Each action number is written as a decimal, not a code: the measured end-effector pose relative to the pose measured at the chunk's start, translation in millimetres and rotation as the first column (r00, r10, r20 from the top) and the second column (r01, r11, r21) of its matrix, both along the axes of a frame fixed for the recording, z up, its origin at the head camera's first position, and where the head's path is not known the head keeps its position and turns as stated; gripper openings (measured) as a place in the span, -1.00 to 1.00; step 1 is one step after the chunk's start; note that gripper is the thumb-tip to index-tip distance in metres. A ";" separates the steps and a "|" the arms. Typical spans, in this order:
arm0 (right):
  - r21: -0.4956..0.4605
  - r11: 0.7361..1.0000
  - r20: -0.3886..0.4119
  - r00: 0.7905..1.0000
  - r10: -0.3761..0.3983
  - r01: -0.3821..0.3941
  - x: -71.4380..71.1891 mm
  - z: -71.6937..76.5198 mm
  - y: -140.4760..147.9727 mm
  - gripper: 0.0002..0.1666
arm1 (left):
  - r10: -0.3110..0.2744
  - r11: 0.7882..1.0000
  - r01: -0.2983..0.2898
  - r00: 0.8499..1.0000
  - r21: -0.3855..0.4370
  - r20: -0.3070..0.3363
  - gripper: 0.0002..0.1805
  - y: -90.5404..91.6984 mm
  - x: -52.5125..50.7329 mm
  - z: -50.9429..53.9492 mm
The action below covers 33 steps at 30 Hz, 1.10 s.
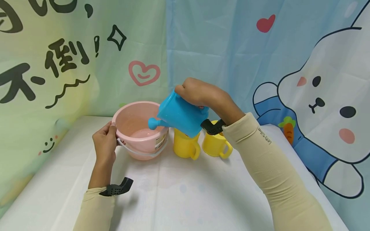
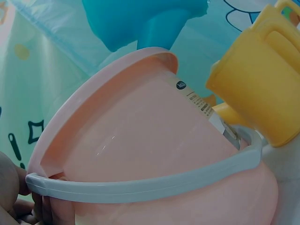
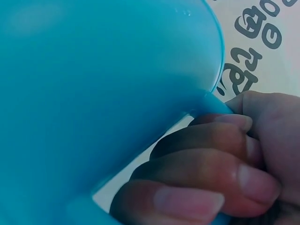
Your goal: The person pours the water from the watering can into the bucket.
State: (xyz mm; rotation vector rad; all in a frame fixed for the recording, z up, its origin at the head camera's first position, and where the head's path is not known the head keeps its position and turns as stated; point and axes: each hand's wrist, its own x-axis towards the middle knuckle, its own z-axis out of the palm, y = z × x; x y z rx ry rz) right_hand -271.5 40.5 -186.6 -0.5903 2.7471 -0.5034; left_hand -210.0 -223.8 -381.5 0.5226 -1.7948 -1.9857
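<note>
Gripping the handle of a blue watering can [image 1: 182, 112], my right hand [image 1: 199, 91] holds it up and tilted toward the left. The can's spout, with its round head, hangs over the inside of a pink bucket [image 1: 138, 147]. In the right wrist view, curled fingers [image 3: 201, 178] wrap the can's handle. My left hand [image 1: 105, 141] pinches the bucket's left rim near the root of its pale grey handle [image 2: 140, 190], which hangs down the front. Whether water runs from the spout I cannot tell.
Right of the bucket stand two yellow cups, a nearer one [image 1: 185, 146] partly behind the watering can and another [image 1: 214, 144] by the right wrist. A white cloth [image 1: 179, 199] covers the table. Behind hangs a printed curtain [image 1: 202, 41].
</note>
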 end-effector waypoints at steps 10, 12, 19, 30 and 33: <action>0.014 1.000 0.000 1.000 -0.002 0.002 -0.2 2.9 0.1 -0.52 | -0.008 1.000 0.008 1.000 0.015 0.010 -0.48 2.3 -1.8 2.9; 0.014 1.000 -0.001 1.000 -0.003 0.003 -0.2 3.2 0.2 -0.51 | -0.007 1.000 0.007 1.000 0.020 0.007 -0.48 2.4 -2.0 3.6; 0.027 1.000 -0.001 1.000 0.010 -0.010 -0.2 4.4 -3.0 -0.48 | 0.002 0.999 -0.002 1.000 0.034 0.015 -0.48 2.0 -0.6 4.0; 0.034 0.999 0.007 1.000 0.025 -0.025 1.9 3.8 -7.2 -0.49 | 0.005 1.000 -0.006 1.000 0.028 0.022 -0.50 0.9 0.5 5.0; 0.034 0.999 0.008 1.000 0.025 -0.025 2.4 3.0 -7.0 -0.48 | -0.001 0.999 0.001 1.000 0.052 0.018 -0.49 1.2 0.7 4.6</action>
